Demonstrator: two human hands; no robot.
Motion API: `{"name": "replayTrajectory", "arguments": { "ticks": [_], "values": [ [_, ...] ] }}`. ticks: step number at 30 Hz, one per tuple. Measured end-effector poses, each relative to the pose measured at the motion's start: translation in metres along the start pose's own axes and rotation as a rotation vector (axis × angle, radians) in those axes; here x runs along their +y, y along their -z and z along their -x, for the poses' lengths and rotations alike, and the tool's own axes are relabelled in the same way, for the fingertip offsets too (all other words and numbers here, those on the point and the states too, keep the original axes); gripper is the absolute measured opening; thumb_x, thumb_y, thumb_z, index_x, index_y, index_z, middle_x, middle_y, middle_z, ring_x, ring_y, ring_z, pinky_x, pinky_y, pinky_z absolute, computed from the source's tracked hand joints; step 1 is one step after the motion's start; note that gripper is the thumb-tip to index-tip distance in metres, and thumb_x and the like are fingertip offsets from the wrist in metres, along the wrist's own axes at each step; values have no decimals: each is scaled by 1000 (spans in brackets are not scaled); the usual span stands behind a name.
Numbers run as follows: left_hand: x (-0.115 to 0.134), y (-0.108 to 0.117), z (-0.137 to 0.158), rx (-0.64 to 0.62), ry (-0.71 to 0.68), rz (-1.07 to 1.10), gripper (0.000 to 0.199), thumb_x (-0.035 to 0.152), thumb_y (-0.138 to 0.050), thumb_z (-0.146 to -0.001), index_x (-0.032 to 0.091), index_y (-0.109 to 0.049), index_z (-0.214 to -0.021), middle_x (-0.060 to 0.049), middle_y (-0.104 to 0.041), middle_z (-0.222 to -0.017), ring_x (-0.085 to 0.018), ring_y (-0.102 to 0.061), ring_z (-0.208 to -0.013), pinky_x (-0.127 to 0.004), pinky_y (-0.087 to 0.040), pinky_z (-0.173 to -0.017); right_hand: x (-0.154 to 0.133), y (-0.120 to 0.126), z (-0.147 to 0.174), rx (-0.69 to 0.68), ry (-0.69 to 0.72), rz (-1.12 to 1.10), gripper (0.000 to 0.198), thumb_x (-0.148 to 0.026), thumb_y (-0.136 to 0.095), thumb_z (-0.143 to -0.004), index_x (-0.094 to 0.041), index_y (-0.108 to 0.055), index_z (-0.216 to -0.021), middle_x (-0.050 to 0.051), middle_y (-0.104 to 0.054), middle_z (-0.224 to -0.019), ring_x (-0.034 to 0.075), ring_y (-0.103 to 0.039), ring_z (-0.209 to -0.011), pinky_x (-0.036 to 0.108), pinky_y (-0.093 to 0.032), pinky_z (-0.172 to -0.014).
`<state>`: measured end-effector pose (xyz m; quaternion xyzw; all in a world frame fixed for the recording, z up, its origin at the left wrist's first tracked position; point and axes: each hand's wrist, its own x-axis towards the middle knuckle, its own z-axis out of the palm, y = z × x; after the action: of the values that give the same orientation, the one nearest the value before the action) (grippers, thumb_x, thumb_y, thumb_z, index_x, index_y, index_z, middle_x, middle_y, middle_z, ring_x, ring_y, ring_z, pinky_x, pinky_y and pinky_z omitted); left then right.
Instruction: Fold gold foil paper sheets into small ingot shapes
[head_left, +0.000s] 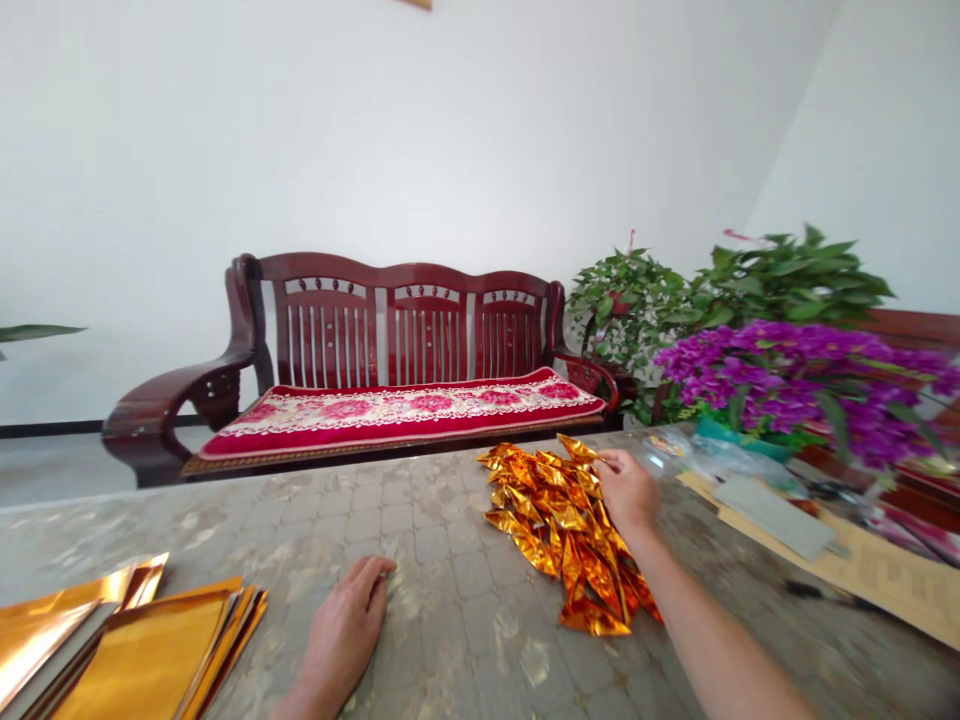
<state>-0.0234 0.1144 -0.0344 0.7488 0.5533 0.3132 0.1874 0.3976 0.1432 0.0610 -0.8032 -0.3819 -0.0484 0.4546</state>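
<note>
My right hand [628,492] reaches to the far side of a pile of folded gold foil paper pieces [555,510]. Its fingertips pinch one pointed folded foil paper piece [577,450] at the pile's back edge. On the tabletop, my left hand [349,625] lies loosely with nothing in it, fingers slightly bent and partly hidden by the hand itself. To its left is a stack of flat gold foil sheets [161,645], with more foil sheets [45,615] fanned out at the frame's left edge.
The table [442,620] has a patterned grey cover. Brown paper [885,570], a grey card [776,515], a black pen [814,590] and plastic bags [720,458] lie on the right, near purple flowers [795,380]. Behind stands a wooden bench [315,265] with a red floral cushion [405,410].
</note>
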Motion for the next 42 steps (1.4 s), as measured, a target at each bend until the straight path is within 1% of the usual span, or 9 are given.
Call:
{"name": "replayTrajectory", "arguments": {
  "ticks": [5, 10, 15, 21, 25, 32, 37, 40, 42],
  "values": [
    [0, 1, 0, -15, -9, 12, 25, 26, -38, -94, 26, -63, -96, -3, -68, -104, -19, -67, -94, -31, -50, -84, 9, -5, -25, -46, -17, 152, 27, -34, -58, -81, -24, -75, -99, 7, -76, -93, 22, -65, -73, 31, -43, -65],
    [-2, 1, 0, -18, -40, 21, 24, 28, -40, -94, 26, -64, -94, -2, -68, -102, -19, -66, -95, -31, -51, -85, 12, -15, -39, -117, 0, 260, 23, -31, -60, -80, -26, -76, -95, 6, -75, -86, 25, -66, -75, 32, -43, -65],
    [-4, 0, 0, -17, -51, 16, 25, 25, -40, -93, 26, -65, -93, -3, -68, -103, -19, -67, -95, -30, -51, -86, 17, -24, -42, -156, 34, 311, 23, -30, -59, -81, -27, -76, -97, 6, -76, -91, 25, -67, -77, 31, -44, -64],
    [-1, 2, 0, 10, -57, 8, 25, 22, -42, -91, 26, -66, -91, -2, -70, -102, -18, -68, -92, -28, -52, -84, 25, -33, -42, -176, 82, 352, 23, -30, -59, -80, -27, -77, -94, 7, -75, -87, 24, -67, -74, 31, -45, -64],
    [0, 2, 0, 20, -64, 12, 26, 22, -42, -90, 26, -67, -90, -2, -70, -100, -18, -68, -91, -27, -52, -82, 30, -34, -43, -176, 106, 371, 23, -32, -60, -79, -27, -78, -93, 8, -75, -86, 24, -68, -74, 32, -46, -64],
    [-1, 2, 0, -14, -53, 34, 25, 22, -40, -91, 26, -65, -91, -3, -68, -101, -19, -66, -95, -29, -50, -87, 29, -32, -36, -192, 139, 357, 27, -34, -61, -78, -30, -77, -99, 8, -75, -92, 27, -68, -83, 33, -46, -67],
    [2, 3, 0, -26, -44, 55, 25, 21, -40, -90, 25, -65, -89, -4, -68, -98, -20, -65, -93, -30, -50, -86, 26, -27, -30, -170, 136, 307, 27, -31, -60, -77, -28, -78, -96, 9, -74, -89, 26, -67, -80, 34, -46, -68],
    [3, 3, -1, -18, -47, 43, 26, 21, -40, -90, 24, -65, -89, -4, -68, -98, -19, -65, -93, -30, -50, -85, 18, -21, -25, -113, 155, 245, 28, -26, -58, -76, -25, -78, -96, 10, -74, -90, 26, -67, -83, 36, -48, -74],
    [4, 3, -1, -6, -53, 29, 25, 21, -41, -90, 25, -66, -89, -3, -68, -97, -19, -66, -92, -29, -50, -84, 6, -19, -17, -71, 216, 170, 31, -22, -54, -78, -22, -77, -99, 11, -74, -98, 27, -65, -94, 38, -48, -83]
  ]
}}
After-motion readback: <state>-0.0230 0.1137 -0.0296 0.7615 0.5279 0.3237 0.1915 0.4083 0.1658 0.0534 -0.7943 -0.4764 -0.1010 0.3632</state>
